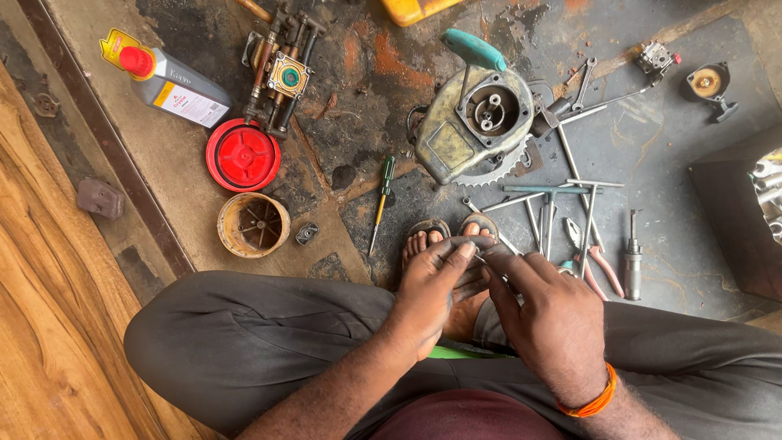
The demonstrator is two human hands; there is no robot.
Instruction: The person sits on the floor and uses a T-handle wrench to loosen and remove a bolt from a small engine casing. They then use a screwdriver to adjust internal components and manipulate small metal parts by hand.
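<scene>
In the head view, a person is sitting cross-legged on the stained concrete floor (676, 138) in dark grey trousers, both hands meeting just above the sandalled toes. The left hand (432, 293) is pinching its thumb and forefinger together on a small thin metal part (479, 257), and the right hand (550, 314), wearing an orange wristband (592, 403), is closing its fingertips on the same piece from the other side; the part is too small to tell what it is. So each grip is clamped on that piece, which is sitting between the two hands, over the feet. Just beyond the toes, a green-handled screwdriver with a yellow shaft (381, 204) is lying on the floor, and beside it a grimy olive metal engine housing with a toothed sprocket (472, 130) is resting, a teal-handled tool (474, 50) lying across its top. To the right, several steel T-handled wrenches (554, 204) and red-handled pliers (599, 269) are lying near the right hand. Further left, a round red plastic cover (243, 155), a tan round cup-shaped part (252, 224) and a grey oil bottle with a red cap (167, 77) are lying well apart from the hands.
</scene>
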